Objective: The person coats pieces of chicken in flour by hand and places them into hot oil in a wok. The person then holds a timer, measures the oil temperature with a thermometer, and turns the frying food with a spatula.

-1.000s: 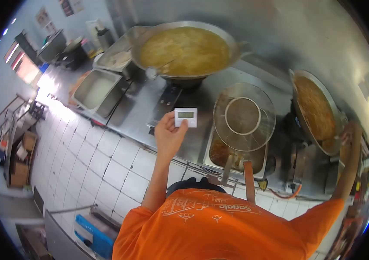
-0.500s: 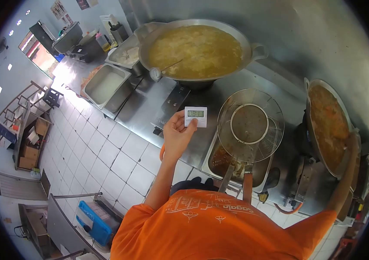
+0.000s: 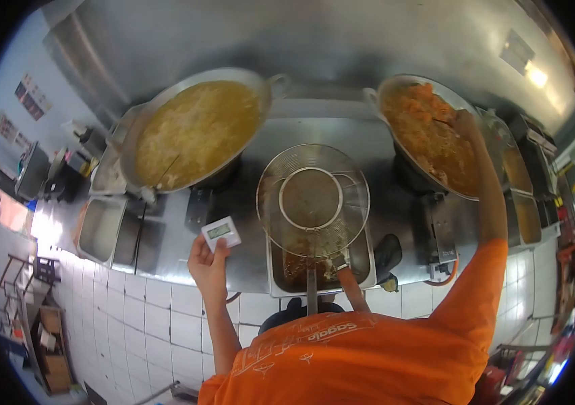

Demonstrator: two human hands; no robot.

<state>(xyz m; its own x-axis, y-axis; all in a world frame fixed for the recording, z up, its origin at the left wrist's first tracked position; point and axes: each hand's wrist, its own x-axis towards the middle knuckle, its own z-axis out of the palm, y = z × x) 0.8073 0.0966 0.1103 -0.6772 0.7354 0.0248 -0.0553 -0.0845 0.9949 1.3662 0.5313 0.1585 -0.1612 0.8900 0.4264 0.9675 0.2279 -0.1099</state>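
Note:
My left hand (image 3: 208,270) holds a small white digital timer (image 3: 222,233) above the front of the steel counter, with its display facing up and my thumb at its lower edge. My right arm reaches out to the right wok (image 3: 376,102), which holds bubbling oil with orange-brown pieces of food (image 3: 422,102) heaped toward the back. Closed over that wok, my right hand (image 3: 464,124) has a thin dark end showing at its fingers; I cannot make out what it is. The left wok (image 3: 260,84) holds yellow, foamy oil, and a dial thermometer (image 3: 148,195) rests at its front edge.
Between the woks, wire-mesh strainers (image 3: 270,202) lie over a rectangular steel tray (image 3: 272,273), handles toward me. A black object (image 3: 388,253) sits right of the tray. Steel pans, one holding white liquid (image 3: 100,229), stand at the left; more pans (image 3: 525,216) stand at the right.
The view has swung to the right, bringing the right wok and my right hand fuller into sight. The timer stays in my left hand, now tilted.

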